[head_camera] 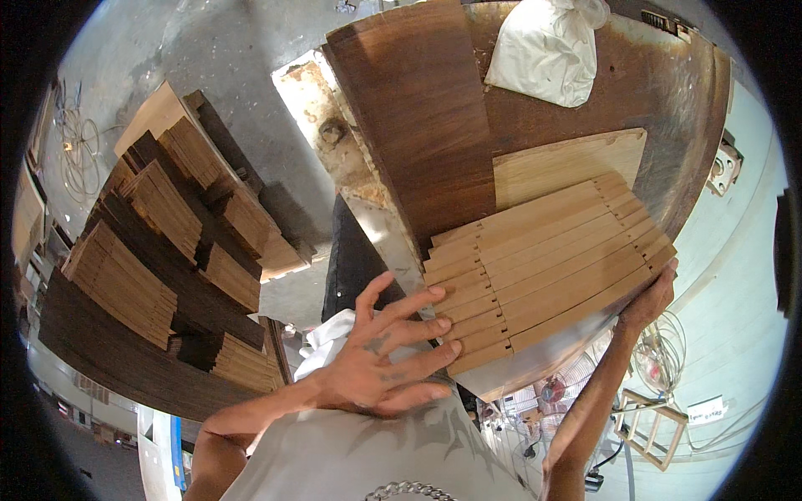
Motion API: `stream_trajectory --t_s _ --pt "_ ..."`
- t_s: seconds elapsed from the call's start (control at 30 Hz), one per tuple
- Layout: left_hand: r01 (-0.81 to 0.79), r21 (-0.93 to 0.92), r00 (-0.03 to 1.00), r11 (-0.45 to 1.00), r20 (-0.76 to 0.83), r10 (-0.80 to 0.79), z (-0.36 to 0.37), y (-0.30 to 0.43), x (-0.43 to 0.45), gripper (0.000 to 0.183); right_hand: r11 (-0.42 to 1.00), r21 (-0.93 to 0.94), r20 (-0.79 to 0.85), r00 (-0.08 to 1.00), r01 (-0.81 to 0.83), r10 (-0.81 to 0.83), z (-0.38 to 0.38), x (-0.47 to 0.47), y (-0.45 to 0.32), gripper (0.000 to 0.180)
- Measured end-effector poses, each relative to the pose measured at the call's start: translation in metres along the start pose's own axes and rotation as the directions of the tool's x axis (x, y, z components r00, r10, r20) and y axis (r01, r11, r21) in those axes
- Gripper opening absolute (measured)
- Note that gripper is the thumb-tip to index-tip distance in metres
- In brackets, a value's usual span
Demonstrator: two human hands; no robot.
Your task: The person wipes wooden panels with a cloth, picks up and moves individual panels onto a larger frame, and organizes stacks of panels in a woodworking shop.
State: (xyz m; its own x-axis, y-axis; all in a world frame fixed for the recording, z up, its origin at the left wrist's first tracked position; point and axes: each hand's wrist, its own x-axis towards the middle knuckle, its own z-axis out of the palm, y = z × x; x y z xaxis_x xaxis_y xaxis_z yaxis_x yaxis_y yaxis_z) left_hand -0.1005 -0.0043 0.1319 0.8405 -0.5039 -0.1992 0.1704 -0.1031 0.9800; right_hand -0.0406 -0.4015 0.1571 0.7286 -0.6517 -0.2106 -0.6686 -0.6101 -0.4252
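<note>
Several narrow wooden strips (557, 257) lie side by side before me on the workbench, notched along two lines near their ends. The fingertips of my left hand (401, 344) touch the near left ends of the strips, its fingers spread. At the far right end of the strips is my right hand (651, 299), its fingers against their ends and partly hidden. Under and behind the strips lies a pale wooden board (570, 163), beside a dark brown wooden panel (420, 119).
A white sack (545, 56) sits at the back of the bench. To the left, stacks of wooden strips (125, 282) rest on dark boards (81, 319). A fan (554, 388) and coiled cable (658, 357) are at the lower right, near a small wooden frame (651, 432).
</note>
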Motion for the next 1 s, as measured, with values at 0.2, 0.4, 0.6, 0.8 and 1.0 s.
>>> stream_trajectory --t_s 0.2,0.4,0.6,0.8,1.0 --pt "0.007 -0.027 1.0 1.0 0.024 -0.006 0.0 -0.002 0.003 0.045 0.987 0.093 -0.087 0.989 0.132 -0.124 0.009 -0.002 0.003 0.049" --pt "-0.026 -0.034 1.0 0.999 0.003 0.026 0.0 -0.008 0.005 0.041 0.994 0.1 -0.001 0.999 0.051 -0.051 0.004 -0.002 -0.003 0.048" --pt "-0.078 -0.077 0.997 0.994 -0.035 0.076 0.005 -0.012 0.011 0.042 0.996 0.088 0.027 0.999 0.018 -0.02 -0.003 0.003 0.008 0.048" --pt "-0.134 -0.063 0.991 0.989 -0.036 0.132 0.004 -0.016 0.017 0.046 0.996 0.049 0.046 0.996 0.072 -0.074 -0.002 0.004 0.006 0.047" --pt "0.048 -0.019 0.983 0.999 0.177 -0.044 -0.02 -0.004 0.049 0.047 0.983 -0.006 -0.093 0.978 0.185 -0.185 -0.009 0.004 0.021 0.041"
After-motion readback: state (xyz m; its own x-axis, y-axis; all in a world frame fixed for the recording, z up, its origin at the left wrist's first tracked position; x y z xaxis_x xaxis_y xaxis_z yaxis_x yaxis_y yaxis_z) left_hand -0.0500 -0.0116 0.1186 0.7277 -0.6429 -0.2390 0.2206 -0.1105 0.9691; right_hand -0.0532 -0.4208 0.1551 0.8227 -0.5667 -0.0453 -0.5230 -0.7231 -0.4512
